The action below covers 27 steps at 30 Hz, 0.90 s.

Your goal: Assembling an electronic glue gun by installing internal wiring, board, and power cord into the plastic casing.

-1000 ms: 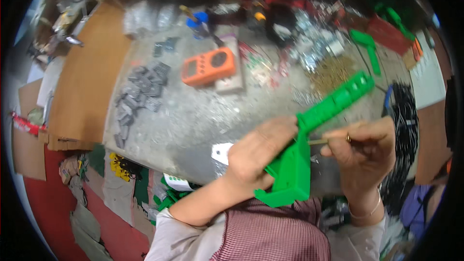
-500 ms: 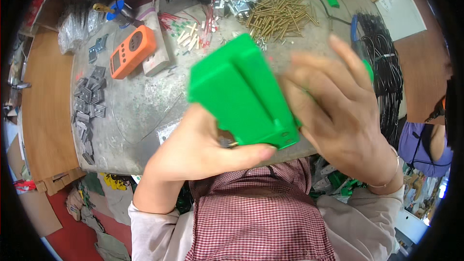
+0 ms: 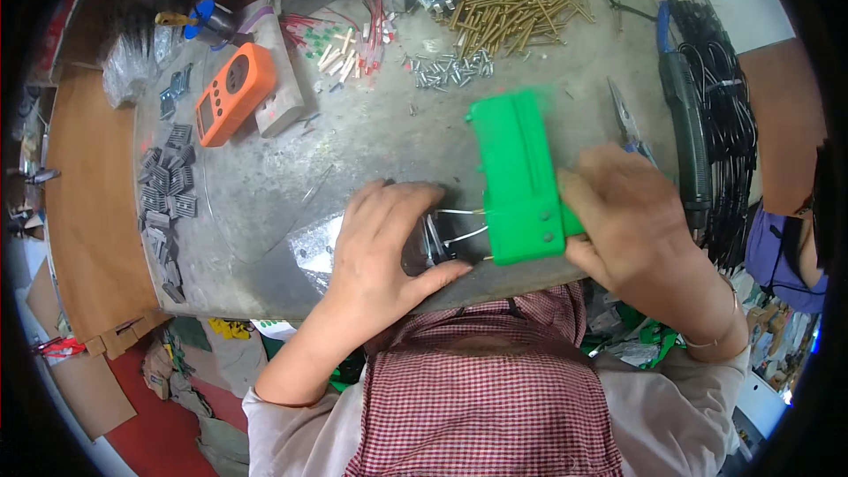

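grey metal table [image 3: 353, 150]: green plastic housing [image 3: 519, 178] at near edge, right hand [image 3: 640, 221] fingers clamped on its side; left hand [image 3: 384, 243] fingers curled on a wired part [image 3: 437, 238]. step: fitting wires into housing; next likely needs steady alignment.

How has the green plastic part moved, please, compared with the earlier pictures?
Yes. The green plastic part has come down flat onto the metal tabletop, below the brass rod pile.
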Each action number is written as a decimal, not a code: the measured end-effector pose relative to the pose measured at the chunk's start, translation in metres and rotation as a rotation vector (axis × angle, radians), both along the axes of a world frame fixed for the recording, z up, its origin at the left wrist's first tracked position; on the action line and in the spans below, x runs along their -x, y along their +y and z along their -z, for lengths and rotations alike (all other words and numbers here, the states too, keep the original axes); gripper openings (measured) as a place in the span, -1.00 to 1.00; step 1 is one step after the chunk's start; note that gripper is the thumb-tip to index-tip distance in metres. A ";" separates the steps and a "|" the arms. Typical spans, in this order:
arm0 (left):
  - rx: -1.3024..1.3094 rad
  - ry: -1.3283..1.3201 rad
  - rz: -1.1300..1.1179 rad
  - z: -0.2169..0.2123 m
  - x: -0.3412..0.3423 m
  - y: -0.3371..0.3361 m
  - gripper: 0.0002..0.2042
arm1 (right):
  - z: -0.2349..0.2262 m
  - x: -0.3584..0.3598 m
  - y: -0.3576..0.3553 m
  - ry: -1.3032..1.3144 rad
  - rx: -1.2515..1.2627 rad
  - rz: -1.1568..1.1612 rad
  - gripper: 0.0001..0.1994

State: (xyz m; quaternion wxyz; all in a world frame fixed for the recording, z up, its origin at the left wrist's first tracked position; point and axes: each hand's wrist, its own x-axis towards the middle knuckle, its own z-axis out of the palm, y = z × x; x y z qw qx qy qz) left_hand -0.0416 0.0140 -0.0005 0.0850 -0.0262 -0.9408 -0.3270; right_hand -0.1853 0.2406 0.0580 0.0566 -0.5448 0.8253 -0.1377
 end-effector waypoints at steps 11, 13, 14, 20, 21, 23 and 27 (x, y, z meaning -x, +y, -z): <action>0.013 0.020 -0.036 0.001 -0.010 -0.002 -0.23 | 0.024 -0.011 -0.033 0.025 -0.024 -0.071 -0.59; -0.007 0.056 -0.041 0.002 -0.011 -0.005 -0.25 | 0.024 -0.010 -0.035 -0.047 -0.066 -0.089 -0.47; -0.007 0.055 -0.044 0.003 -0.011 -0.007 -0.25 | 0.023 -0.010 -0.035 -0.052 -0.077 -0.092 -0.47; 0.005 0.050 0.054 0.004 -0.009 -0.011 -0.26 | 0.027 -0.009 -0.032 -0.007 -0.038 -0.097 -0.61; 0.012 0.053 0.057 0.005 -0.009 -0.011 -0.24 | 0.027 -0.008 -0.032 0.032 0.004 -0.104 -0.75; 0.011 0.070 0.071 0.001 -0.006 -0.010 -0.21 | 0.027 -0.009 -0.032 0.027 -0.022 -0.103 -0.77; 0.199 0.080 0.267 -0.013 0.010 -0.004 -0.17 | 0.031 -0.013 -0.034 0.044 -0.075 -0.139 -0.83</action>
